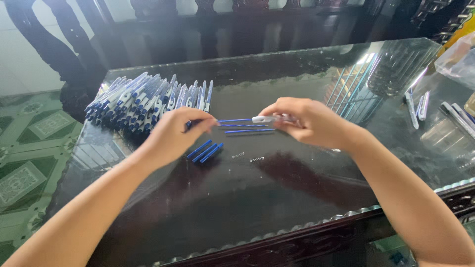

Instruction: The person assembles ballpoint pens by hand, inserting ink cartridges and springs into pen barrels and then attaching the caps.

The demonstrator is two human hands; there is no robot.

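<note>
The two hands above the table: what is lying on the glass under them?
Under the left hand lie three short blue pen parts; under the right hand, two small springs and thin blue refills. The hands may cover more of the glass table.

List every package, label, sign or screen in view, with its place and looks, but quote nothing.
Clear plastic bag: far right corner of the glass table, crumpled and see-through.
Yellow package: right edge of the view, behind the bag, only a strip showing.
No signs or screens show; any labels on the pen pile are too small to tell.
</note>
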